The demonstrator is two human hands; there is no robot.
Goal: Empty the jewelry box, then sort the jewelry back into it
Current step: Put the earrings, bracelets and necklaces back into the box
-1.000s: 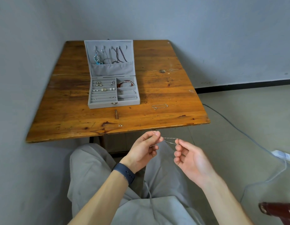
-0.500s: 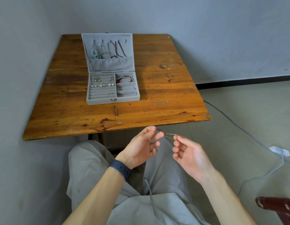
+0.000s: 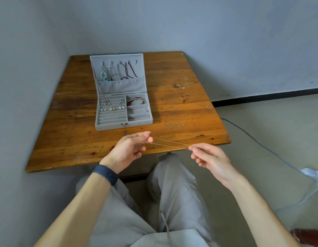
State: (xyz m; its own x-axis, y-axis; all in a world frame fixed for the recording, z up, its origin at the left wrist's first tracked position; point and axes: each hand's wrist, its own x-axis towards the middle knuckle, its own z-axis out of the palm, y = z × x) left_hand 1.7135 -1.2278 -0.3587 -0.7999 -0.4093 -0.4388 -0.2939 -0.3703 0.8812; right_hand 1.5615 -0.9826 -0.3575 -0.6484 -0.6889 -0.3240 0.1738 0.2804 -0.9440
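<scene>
The open box stands on the counter, beyond the left fingers and slightly to their left. Necklaces hang in its raised lid, earrings sit in the left rolls, and a red bracelet lies in the far right compartment.

The left hand, with a dark wristband on its wrist, is over the counter's near edge. Its thumb and forefinger pinch one end of a thin chain. The chain runs taut in two strands, above the counter, to the right fingers, which pinch the other end.

A short chain lies on the counter just beyond the gap between the two sets of fingers. The right hand is off the counter's edge, over the lap. A cable crosses the floor to the right of it.
</scene>
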